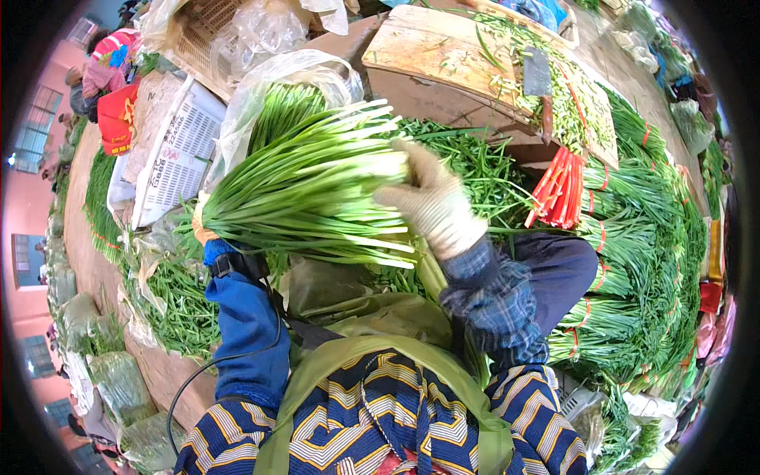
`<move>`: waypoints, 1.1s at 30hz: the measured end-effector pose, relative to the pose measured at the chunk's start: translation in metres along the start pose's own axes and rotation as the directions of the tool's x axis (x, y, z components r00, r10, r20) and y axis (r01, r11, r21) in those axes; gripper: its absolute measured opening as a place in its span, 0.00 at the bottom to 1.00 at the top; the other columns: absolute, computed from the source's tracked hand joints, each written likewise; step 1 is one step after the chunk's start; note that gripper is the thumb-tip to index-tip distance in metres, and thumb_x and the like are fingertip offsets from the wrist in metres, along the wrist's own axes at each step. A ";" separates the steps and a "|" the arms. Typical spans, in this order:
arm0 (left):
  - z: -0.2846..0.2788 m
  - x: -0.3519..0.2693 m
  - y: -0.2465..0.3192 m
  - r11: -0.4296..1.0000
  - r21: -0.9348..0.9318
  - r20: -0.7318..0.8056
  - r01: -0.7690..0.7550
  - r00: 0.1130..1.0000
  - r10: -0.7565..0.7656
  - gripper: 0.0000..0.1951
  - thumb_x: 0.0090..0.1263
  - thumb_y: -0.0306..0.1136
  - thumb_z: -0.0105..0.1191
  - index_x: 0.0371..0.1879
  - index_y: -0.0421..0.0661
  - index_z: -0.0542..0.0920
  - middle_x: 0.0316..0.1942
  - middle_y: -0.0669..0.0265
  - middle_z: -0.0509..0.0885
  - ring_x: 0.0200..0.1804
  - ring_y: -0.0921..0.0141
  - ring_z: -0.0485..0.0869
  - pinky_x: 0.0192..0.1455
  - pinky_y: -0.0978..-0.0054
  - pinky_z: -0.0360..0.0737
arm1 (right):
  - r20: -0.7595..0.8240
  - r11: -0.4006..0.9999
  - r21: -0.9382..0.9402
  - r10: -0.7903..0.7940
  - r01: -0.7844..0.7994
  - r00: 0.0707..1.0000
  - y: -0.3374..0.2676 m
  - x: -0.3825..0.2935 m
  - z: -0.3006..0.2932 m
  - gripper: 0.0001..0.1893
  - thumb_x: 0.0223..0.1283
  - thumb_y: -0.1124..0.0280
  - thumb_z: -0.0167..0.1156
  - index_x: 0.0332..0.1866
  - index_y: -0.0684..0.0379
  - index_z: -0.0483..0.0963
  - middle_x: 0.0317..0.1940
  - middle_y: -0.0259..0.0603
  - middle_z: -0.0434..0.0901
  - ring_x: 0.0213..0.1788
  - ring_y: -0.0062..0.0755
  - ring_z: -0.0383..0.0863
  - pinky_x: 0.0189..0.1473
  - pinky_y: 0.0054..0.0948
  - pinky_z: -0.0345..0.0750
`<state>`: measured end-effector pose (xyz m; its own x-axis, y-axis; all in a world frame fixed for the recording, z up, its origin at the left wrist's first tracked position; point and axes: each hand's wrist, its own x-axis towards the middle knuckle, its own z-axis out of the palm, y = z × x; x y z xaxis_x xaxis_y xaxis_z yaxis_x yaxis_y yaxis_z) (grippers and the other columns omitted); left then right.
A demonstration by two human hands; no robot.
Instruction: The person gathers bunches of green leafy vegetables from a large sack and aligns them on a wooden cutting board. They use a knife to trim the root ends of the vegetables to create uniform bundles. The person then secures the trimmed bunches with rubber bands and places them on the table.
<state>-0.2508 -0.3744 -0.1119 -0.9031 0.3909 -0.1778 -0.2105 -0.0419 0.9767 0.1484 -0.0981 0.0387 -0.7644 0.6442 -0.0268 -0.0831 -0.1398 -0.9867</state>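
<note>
A large loose bunch of garlic chives [309, 184] lies across in front of me, its leaves to the left and its pale stem ends to the right. My left hand [202, 222] is closed around the leafy end, mostly hidden behind the leaves. My right hand [430, 196], in a pale knitted glove and blurred, has thumb and fingers around some of the pale stem ends. Behind the bunch, more chives [291, 107] stand in a clear plastic bag [237, 113]. Loose green leaves [457, 160] are piled just beyond my right hand.
A cleaver [538, 83] lies among trimmings on a wooden board [433, 47]. Red ties [558, 190] hang at the board's near edge. Tied chive bundles [617, 261] are stacked on the right. A white plastic crate [178, 148] stands tilted at left; leaf scraps [178, 309] lie nearer.
</note>
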 end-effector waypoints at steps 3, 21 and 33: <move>0.014 -0.014 0.017 0.996 0.079 -0.157 0.030 0.987 -0.017 0.25 0.71 0.49 0.41 0.36 0.36 0.81 0.30 0.63 0.84 0.30 0.68 0.81 0.35 0.71 0.79 | 0.485 0.746 -0.400 -0.321 0.533 0.813 0.009 -0.029 0.000 0.22 0.46 0.75 0.67 0.51 0.62 0.74 0.43 0.41 0.79 0.40 0.29 0.79 0.43 0.26 0.76; 0.017 -0.007 0.019 0.881 -0.471 -0.005 -0.046 0.999 0.050 0.32 0.63 0.26 0.46 0.68 0.43 0.54 0.29 0.66 0.76 0.27 0.70 0.75 0.35 0.69 0.78 | 0.181 0.656 -0.723 -0.124 0.218 0.976 -0.011 0.071 -0.003 0.20 0.43 0.59 0.67 0.41 0.57 0.79 0.36 0.45 0.81 0.40 0.43 0.80 0.44 0.33 0.76; -0.034 0.031 0.005 0.150 0.874 0.308 -0.463 0.766 0.565 0.08 0.62 0.31 0.48 0.21 0.47 0.75 0.17 0.69 0.75 0.20 0.71 0.74 0.25 0.76 0.72 | -0.119 0.851 -0.522 -0.130 0.049 0.984 0.011 -0.021 -0.042 0.05 0.48 0.78 0.62 0.32 0.61 0.79 0.26 0.38 0.79 0.29 0.33 0.78 0.34 0.28 0.76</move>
<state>-0.2926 -0.3943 -0.1166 -0.6948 0.5590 0.4525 0.7133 0.6162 0.3339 0.1905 -0.0819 0.0219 -0.6653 0.7420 0.0828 0.2254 0.3054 -0.9252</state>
